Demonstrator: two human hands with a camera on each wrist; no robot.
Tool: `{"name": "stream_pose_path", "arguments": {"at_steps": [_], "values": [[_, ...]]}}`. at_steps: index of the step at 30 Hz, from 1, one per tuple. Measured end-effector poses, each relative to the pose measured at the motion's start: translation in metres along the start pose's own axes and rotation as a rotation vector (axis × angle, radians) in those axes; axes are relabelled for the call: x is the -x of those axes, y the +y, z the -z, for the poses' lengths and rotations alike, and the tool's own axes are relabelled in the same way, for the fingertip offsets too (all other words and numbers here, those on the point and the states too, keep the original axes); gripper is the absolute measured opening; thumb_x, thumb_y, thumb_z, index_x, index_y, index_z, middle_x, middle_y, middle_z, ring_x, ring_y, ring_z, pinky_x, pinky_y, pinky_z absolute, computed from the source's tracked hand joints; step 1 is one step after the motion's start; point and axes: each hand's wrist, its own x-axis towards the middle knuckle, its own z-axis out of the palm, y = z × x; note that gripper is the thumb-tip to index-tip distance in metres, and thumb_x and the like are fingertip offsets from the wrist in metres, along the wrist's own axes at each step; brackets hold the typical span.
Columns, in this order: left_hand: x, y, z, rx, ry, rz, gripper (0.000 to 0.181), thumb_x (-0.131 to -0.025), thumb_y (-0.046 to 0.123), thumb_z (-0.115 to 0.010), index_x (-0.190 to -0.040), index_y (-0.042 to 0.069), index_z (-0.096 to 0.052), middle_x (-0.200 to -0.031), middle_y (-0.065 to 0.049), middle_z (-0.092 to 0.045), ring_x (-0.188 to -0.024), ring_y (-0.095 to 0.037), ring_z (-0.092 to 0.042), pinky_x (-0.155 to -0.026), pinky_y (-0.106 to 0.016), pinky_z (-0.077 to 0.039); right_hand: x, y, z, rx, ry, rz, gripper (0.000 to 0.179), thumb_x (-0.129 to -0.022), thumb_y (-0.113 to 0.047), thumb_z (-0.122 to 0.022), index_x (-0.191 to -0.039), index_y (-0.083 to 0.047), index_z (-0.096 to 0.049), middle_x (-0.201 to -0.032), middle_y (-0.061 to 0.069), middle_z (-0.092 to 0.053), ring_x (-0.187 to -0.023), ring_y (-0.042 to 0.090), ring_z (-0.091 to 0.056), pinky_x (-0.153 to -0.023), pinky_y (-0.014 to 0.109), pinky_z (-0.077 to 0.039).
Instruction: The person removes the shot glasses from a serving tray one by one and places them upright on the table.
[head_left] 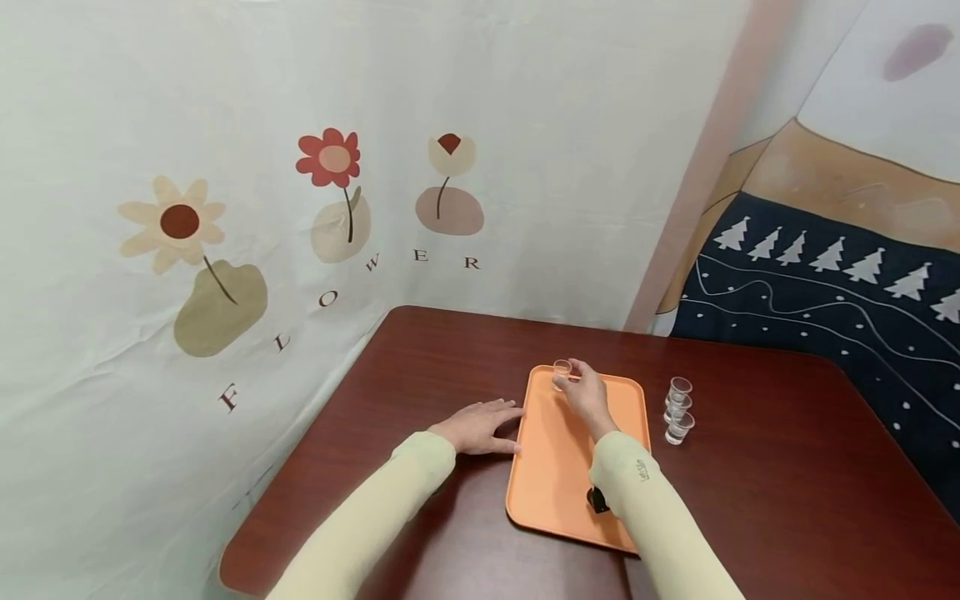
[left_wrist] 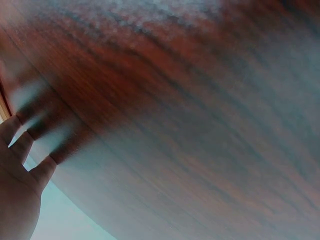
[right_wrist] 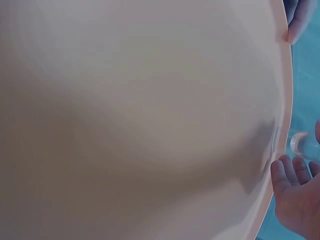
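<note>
An orange rectangular tray (head_left: 551, 467) lies on the dark red-brown table. At its far left corner my right hand (head_left: 587, 398) holds a small clear cup (head_left: 562, 367) between thumb and fingers. The right wrist view shows that cup (right_wrist: 301, 144) near the tray's rim, with the fingers (right_wrist: 291, 175) close beside it. My left hand (head_left: 480, 427) rests by the tray's left edge, fingers and thumb spread, thumb tip at the rim. In the left wrist view, the left hand (left_wrist: 19, 187) has its fingers on the tabletop, holding nothing.
Three clear small cups (head_left: 678, 408) stand in a row on the table (head_left: 780, 450), right of the tray. A black object (head_left: 597, 500) shows beneath the right sleeve. A flower-printed curtain (head_left: 525, 150) hangs behind the table, and a dark tree-patterned cloth (head_left: 832, 292) hangs at right.
</note>
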Motion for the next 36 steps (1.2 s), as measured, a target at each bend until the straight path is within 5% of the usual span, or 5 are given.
{"name": "stream_pose_path", "arguments": {"at_steps": [17,36], "values": [[-0.001,0.002,0.002,0.007,-0.02,-0.004,0.076,-0.093,0.063,-0.056,-0.155,0.025,-0.036,-0.16,-0.006,-0.032,-0.148,-0.023,-0.024,-0.117,-0.048,-0.024,0.011,0.001,0.007,0.013,0.038,-0.018,0.033,-0.092,-0.022,-0.072,-0.119,-0.005,-0.059,-0.116,0.013,-0.064,-0.108,0.027,-0.065,-0.076,0.034,-0.053],[-0.006,-0.006,0.001,0.022,-0.002,-0.031,0.076,-0.092,0.062,-0.058,-0.154,0.023,-0.038,-0.159,-0.009,-0.034,-0.148,-0.025,-0.026,-0.117,-0.049,-0.025,0.045,-0.006,0.063,0.019,0.149,0.045,0.037,-0.089,-0.024,-0.076,-0.117,-0.005,-0.063,-0.114,0.013,-0.068,-0.106,0.028,-0.068,-0.082,0.036,-0.054]]}}
